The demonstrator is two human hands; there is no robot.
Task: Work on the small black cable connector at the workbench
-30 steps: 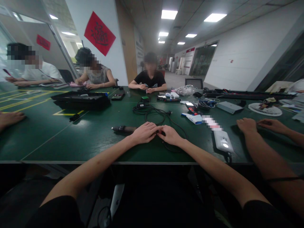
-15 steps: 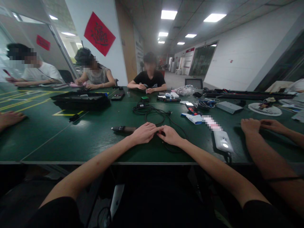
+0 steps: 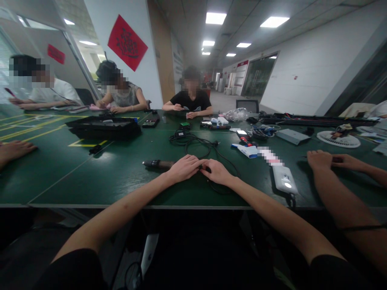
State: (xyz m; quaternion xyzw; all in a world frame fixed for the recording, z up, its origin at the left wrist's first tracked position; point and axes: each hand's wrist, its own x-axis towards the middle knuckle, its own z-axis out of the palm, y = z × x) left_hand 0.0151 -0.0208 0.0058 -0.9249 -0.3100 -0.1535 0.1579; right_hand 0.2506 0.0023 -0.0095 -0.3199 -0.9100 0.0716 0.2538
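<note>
A dark electric screwdriver (image 3: pixel 163 164) lies on the green table in front of me, its tip pointing left. My left hand (image 3: pixel 186 166) is laid over its rear body, the fingers bent around it. Touching the left fingertips, my right hand (image 3: pixel 217 171) is closed in a pinch at the screwdriver's tail end, where its black cable (image 3: pixel 231 165) comes out. Only a small dark bit shows between those fingers, so exactly what they grip there is partly hidden. The cable loops behind my hands towards a black power adapter (image 3: pixel 178 136).
Right of my hands lie a blue-and-white packet (image 3: pixel 246 150) and a white power bank (image 3: pixel 283 179). Another person's hands (image 3: pixel 325 159) work at the far right; another's hand (image 3: pixel 16 149) rests at left. A black tray (image 3: pixel 102 128) stands back left. Three people sit opposite.
My hands and the screwdriver have stayed practically in place. At the right, the neighbour's hands have shifted slightly, and a dark reddish object now shows in them. The person opposite has moved a hand slightly.
</note>
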